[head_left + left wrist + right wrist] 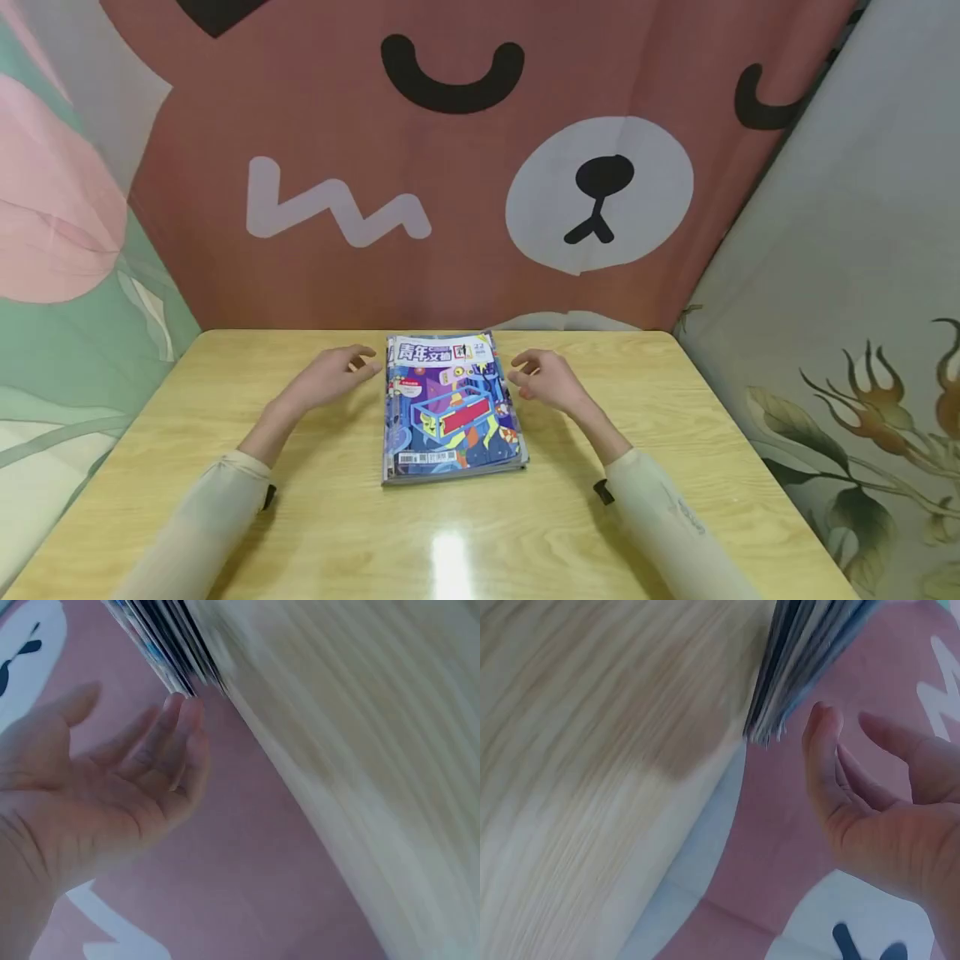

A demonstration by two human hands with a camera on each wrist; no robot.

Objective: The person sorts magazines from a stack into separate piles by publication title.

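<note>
While both hands hold nothing, the magazines lie between them in a stack, to the right of the left hand and to the left of the right hand. Loosely bent and parted, the left hand's fingers come just beside the stack's near edge, so close that contact cannot be told. Likewise half curled, with thumb and fingers apart, the right hand has a narrow gap between its fingertips and the stack. Both hands are level with the upper part of the top cover, most of the stack reaching back from them toward the person. Beneath the hands is the bench; beyond them hangs a reddish curtain, and behind each wrist is a pale sleeve.
</note>
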